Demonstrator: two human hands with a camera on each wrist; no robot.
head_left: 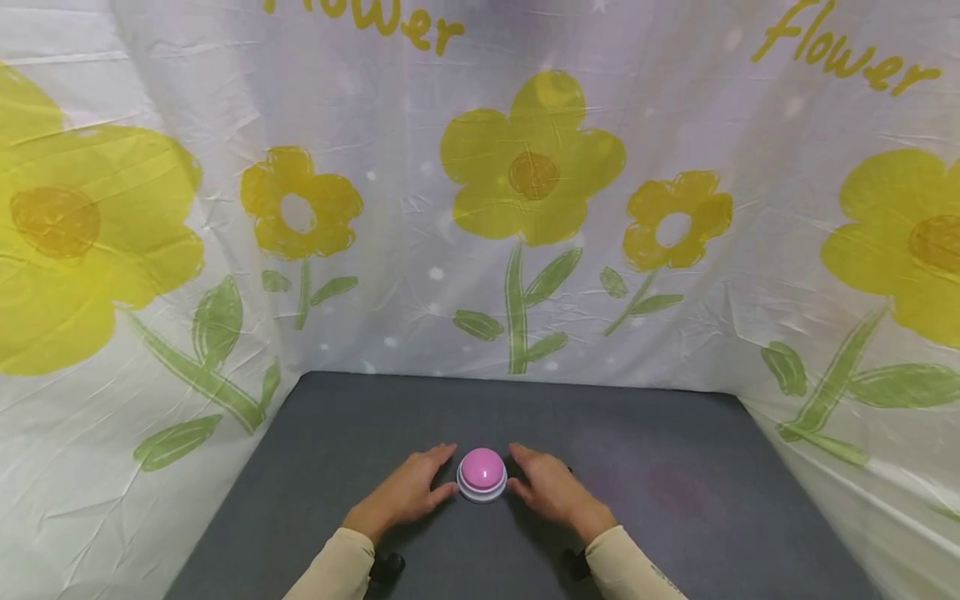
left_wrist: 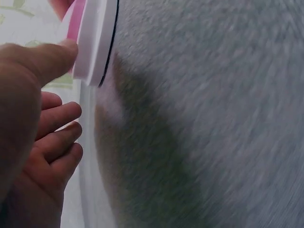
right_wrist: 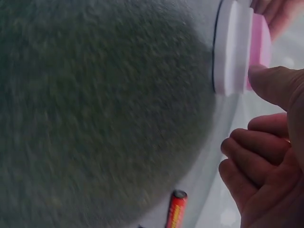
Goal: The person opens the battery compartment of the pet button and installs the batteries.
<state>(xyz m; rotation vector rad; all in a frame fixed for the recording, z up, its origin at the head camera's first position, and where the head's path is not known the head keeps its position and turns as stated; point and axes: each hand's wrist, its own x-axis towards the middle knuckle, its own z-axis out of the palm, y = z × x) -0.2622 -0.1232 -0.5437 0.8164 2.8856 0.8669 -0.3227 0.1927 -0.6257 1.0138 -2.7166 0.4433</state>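
A pink dome push button (head_left: 482, 468) on a round white base (head_left: 482, 497) sits on the dark grey tabletop, between the two hands. My left hand (head_left: 411, 490) is at its left side, fingers loosely extended and thumb toward the base. On the other side, my right hand (head_left: 553, 492) mirrors this pose. Both thumb tips are right at the base's edge; whether they touch it, I cannot tell. In the right wrist view, a red battery (right_wrist: 176, 209) with a dark end lies on the table beyond the right fingers. Neither hand grips anything.
A white curtain (head_left: 405, 275) printed with yellow flowers encloses the back and both sides of the dark grey table (head_left: 360, 408). Small black devices (head_left: 387, 567) are at both wrists, below the cream sleeves (head_left: 333, 568).
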